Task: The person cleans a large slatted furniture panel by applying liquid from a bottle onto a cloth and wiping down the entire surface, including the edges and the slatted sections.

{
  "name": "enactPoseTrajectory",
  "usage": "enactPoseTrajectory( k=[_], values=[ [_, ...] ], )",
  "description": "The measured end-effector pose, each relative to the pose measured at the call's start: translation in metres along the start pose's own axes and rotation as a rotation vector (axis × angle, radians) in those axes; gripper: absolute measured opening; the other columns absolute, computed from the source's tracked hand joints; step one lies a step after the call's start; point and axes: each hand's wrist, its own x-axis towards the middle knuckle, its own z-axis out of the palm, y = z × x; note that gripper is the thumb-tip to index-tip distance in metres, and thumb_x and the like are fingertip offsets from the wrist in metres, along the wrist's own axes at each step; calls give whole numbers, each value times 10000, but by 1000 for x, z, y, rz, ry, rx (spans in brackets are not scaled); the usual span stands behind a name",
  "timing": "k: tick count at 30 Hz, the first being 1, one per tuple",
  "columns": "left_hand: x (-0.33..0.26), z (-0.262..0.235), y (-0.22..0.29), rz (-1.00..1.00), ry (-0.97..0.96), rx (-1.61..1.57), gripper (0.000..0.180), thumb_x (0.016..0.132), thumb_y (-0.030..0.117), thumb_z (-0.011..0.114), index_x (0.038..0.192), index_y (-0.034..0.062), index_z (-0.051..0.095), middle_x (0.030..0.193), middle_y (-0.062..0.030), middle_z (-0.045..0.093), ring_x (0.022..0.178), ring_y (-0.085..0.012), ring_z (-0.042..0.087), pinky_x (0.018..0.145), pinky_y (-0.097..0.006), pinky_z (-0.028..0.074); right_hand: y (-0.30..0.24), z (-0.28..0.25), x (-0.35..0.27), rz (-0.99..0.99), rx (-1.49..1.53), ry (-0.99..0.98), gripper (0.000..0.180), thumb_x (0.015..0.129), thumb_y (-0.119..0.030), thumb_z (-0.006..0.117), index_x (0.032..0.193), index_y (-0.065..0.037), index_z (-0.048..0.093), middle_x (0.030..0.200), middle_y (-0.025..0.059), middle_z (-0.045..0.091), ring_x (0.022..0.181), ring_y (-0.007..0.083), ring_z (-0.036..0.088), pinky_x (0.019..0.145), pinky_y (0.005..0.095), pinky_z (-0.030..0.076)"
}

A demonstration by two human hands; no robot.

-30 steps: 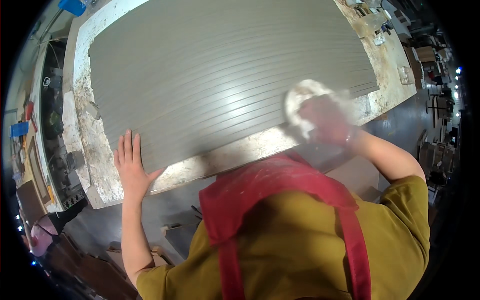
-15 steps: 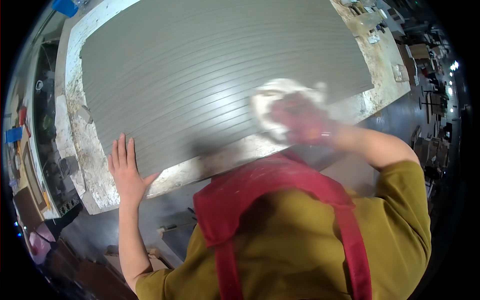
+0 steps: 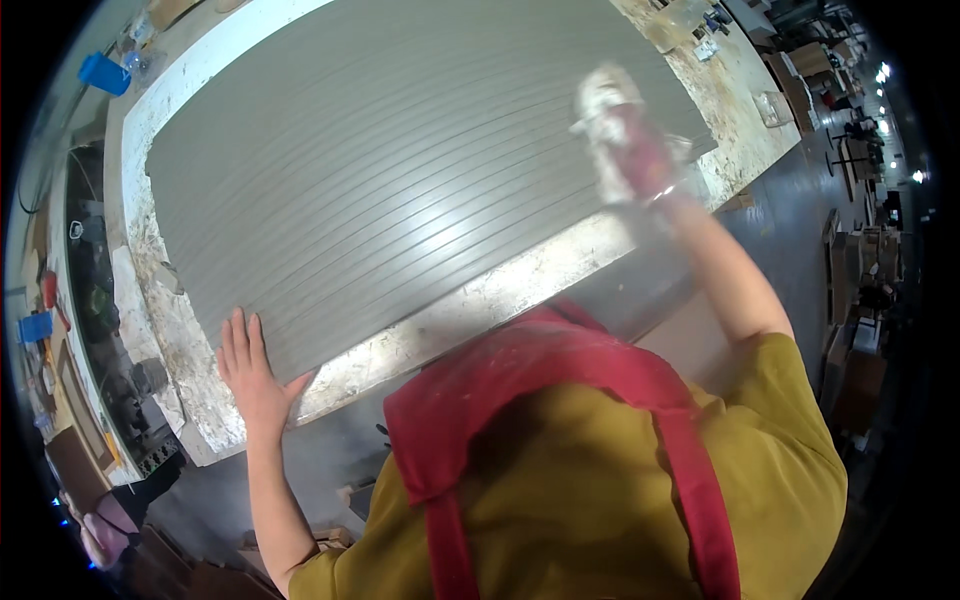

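Note:
A large grey ribbed panel (image 3: 400,150) lies flat on a paint-stained white workbench (image 3: 470,300). My left hand (image 3: 250,365) rests flat with fingers spread on the panel's near left corner. My right hand (image 3: 635,150), in a reddish glove, grips a white cloth (image 3: 603,95) and presses it on the panel near its right edge; it is blurred by motion. I wear a mustard shirt and a red apron (image 3: 520,380).
A blue container (image 3: 104,73) stands at the bench's far left corner. Shelves with tools and small items (image 3: 70,300) run along the left. Small objects (image 3: 715,25) sit at the bench's far right. Grey floor and stacked boxes (image 3: 860,290) lie to the right.
My right hand with the cloth has swept from the panel's near edge out to the right and farther away. My left hand has stayed on the near left corner.

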Motion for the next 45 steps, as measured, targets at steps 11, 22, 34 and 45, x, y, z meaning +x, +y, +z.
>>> enactPoseTrajectory(
  k=[11, 22, 34, 45],
  values=[
    [83, -60, 91, 36, -93, -861, 514, 866, 249, 592, 1322, 29, 503, 1290, -167, 568, 1237, -298, 506, 1045, -374, 367, -30, -52, 5, 132, 2327, -607, 458, 987, -317, 431, 1315, 1, 461, 1264, 179, 565, 1104, 290, 602, 952, 430, 513],
    [231, -90, 280, 98, 284, -1376, 294, 945, 143, 451, 1108, -26, 628, 982, -64, 656, 946, -124, 564, 867, -264, 432, 20, -90, -7, 113, 1439, -238, 332, 937, -195, 551, 1193, 14, 572, 1073, 57, 656, 1029, 122, 588, 914, 275, 468],
    [297, -287, 305, 431, 322, -1627, 318, 964, 191, 464, 1201, 10, 574, 1115, -96, 622, 961, -177, 609, 844, -336, 496, 108, -137, 36, -245, 924, -151, 596, 857, -237, 688, 1372, -60, 448, 1356, 140, 498, 1230, 240, 489, 1018, 378, 403],
    [317, -359, 319, 417, 523, -1228, 313, 1012, 230, 434, 1164, -3, 577, 1019, -68, 657, 899, -132, 629, 798, -268, 513, 8, -150, 147, -628, 1629, -390, 297, 898, -140, 600, 1164, -9, 619, 961, 86, 669, 900, 138, 619, 800, 280, 507]
  ],
)
